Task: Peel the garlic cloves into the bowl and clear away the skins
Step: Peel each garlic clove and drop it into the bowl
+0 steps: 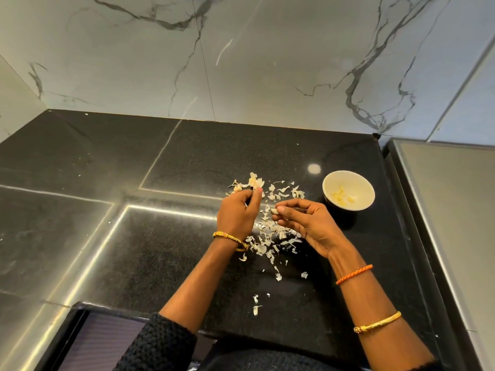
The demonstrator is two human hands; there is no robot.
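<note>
Garlic peeling station, contents listed by descending size.

Counter: black polished stone, marble wall behind.

Bowl: white, round, at about 2 o'clock from the hands, near the right hand and well apart from the left. Holds several peeled cloves, pale yellow, lying in its bottom.

Right hand: palm turned up, thumb and forefinger pinching a single garlic clove at the fingertips; remaining fingers loosely curled.

Left hand: back to the camera, fingers curled downward toward the heap at 12 o'clock. It seems to pinch something small and thin, but what it grips cannot be told.

Skins: papery white flakes scattered between and below the hands, trailing toward 6 o'clock.

Unpeeled remnant: a cluster of husk and perhaps a clove or two at 12 o'clock, just beyond the left hand's fingers.

Held clove: long axis roughly toward 9 o'clock, tip pointing at the left hand. Bowl lies at 3 o'clock from this grip, so the right hand is plainly the nearer carrier; judged step, stripping the clove before dropping it rightward.
</note>
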